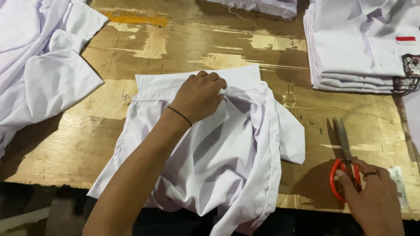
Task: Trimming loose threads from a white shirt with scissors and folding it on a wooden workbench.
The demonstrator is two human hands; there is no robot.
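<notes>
A white shirt (227, 153) lies crumpled in the middle of a worn wooden table (175, 48), its collar toward the far side. My left hand (199, 96) presses down on the shirt just below the collar, fingers curled into the fabric; a thin black band circles the wrist. My right hand (374, 194) rests at the table's near right edge, fingers on the red handles of a pair of scissors (343, 153) that lie flat with blades pointing away. A ring sits on one finger.
A stack of folded white shirts (358, 48) with red and dark patches stands at the far right. Loose white shirts (39, 61) are heaped at the left. An orange ruler (135, 19) lies at the far side. A small clear packet (399, 185) lies beside my right hand.
</notes>
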